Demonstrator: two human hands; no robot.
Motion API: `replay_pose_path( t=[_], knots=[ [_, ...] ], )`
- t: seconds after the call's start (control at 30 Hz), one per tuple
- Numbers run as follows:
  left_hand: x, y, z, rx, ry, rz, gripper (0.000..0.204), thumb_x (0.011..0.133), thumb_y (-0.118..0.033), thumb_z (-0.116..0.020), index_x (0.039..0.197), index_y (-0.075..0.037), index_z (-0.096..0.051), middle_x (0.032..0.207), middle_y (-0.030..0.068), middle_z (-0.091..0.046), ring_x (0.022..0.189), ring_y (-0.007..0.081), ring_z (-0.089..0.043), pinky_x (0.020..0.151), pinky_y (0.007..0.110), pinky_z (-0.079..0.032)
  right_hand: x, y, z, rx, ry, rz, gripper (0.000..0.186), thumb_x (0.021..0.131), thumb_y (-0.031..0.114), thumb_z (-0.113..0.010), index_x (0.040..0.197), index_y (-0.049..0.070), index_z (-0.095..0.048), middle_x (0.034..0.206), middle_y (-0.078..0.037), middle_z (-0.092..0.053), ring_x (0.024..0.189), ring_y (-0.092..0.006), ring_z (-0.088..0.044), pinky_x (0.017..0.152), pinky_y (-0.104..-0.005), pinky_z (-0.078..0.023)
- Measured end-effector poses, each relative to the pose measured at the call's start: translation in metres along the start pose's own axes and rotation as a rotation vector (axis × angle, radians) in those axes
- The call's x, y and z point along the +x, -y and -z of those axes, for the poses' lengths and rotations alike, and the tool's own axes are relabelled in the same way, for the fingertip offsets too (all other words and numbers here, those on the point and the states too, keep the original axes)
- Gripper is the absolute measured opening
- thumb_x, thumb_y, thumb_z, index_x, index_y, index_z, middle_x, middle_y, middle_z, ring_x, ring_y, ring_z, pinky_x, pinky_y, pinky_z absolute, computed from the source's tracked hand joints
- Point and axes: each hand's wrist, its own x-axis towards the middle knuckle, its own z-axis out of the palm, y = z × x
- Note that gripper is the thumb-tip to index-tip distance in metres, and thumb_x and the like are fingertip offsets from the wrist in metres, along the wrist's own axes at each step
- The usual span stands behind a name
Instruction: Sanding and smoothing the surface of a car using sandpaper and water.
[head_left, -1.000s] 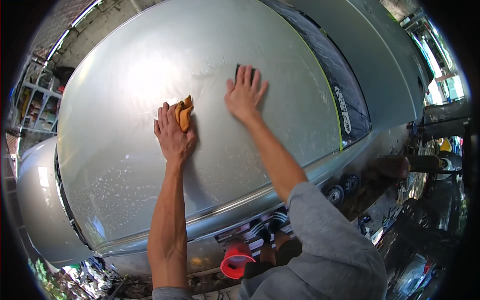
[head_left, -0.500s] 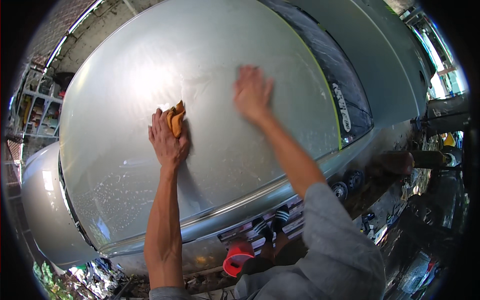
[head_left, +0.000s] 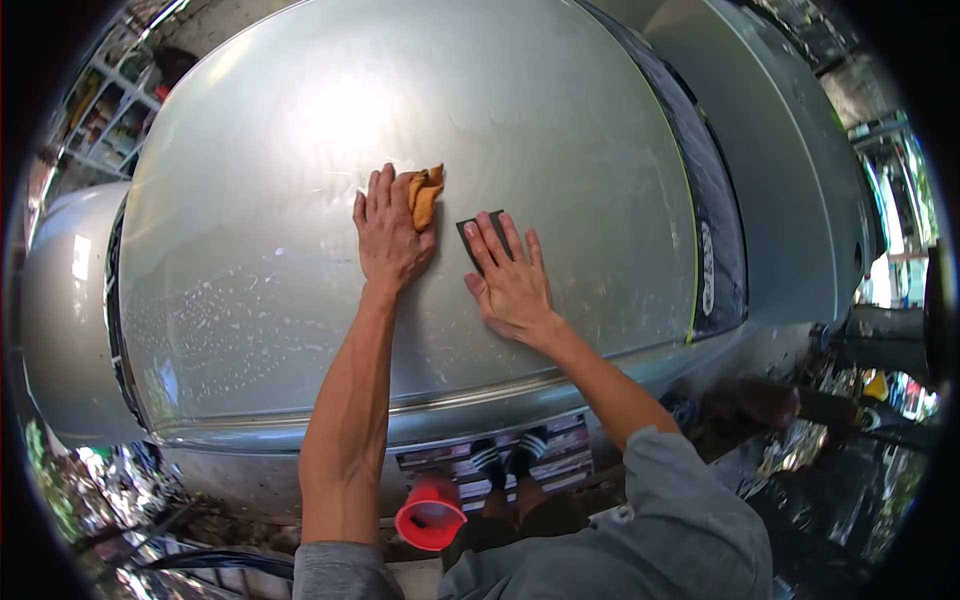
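A wet silver car roof [head_left: 560, 130] lies beneath both of my hands. My left hand [head_left: 395, 230] rests palm down on it, an orange cloth [head_left: 426, 198] bunched between thumb and fingers. Just to the right, my right hand [head_left: 512, 280] presses a dark rectangular sheet of sandpaper [head_left: 466, 230] against the roof. Its fingers stretch over the sheet, which shows past the fingertips and at the left side; the underside is hidden. Pale droplets and streaks cover the roof's left part.
Dark plastic covers the window [head_left: 715, 190] on the right, with a thin yellow-green tape line along the roof edge. A red bucket [head_left: 430, 535] sits below the car's side, beside my feet on a slatted platform [head_left: 570, 455]. A shelf [head_left: 105, 110] stands far left.
My right hand has come nearer to me, and the sandpaper beneath it now shows. My left hand has shifted right with the cloth. The view has turned slightly.
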Motion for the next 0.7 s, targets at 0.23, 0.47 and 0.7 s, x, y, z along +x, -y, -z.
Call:
replay_pose_path(
  t=[0.23,0.47,0.7],
  knots=[
    [0.003,-0.014,-0.012,-0.058,-0.021,-0.020,0.059,0.079,-0.024,-0.062,0.134,-0.011,-0.043,0.148,0.0152,-0.038,0.141,0.0310,-0.031,0.117,0.048,-0.017,0.043,-0.005,-0.003,-0.029,-0.071,-0.003,0.059,0.097,0.036,-0.041,0.151,0.013,-0.031,0.158,-0.009,-0.025,0.146,-0.0325,-0.019,0.117,-0.0569,-0.009],
    [0.004,-0.017,-0.013,-0.065,-0.029,0.005,0.061,0.077,-0.023,-0.063,0.134,-0.012,-0.044,0.149,0.0135,-0.038,0.141,0.0295,-0.031,0.117,0.048,-0.018,0.071,-0.037,0.011,0.018,-0.030,-0.056,0.059,0.097,0.035,-0.043,0.150,0.011,-0.033,0.158,-0.009,-0.025,0.145,-0.0334,-0.021,0.116,-0.0582,-0.008],
    [0.001,-0.008,0.003,0.000,0.016,0.030,0.056,0.083,-0.021,-0.059,0.135,-0.012,-0.042,0.149,0.0134,-0.038,0.141,0.0280,-0.031,0.117,0.046,-0.017,-0.045,-0.008,0.016,-0.010,0.030,0.027,0.056,0.099,0.036,-0.040,0.149,0.013,-0.034,0.157,-0.009,-0.028,0.145,-0.0331,-0.021,0.116,-0.0586,-0.009]
  ],
)
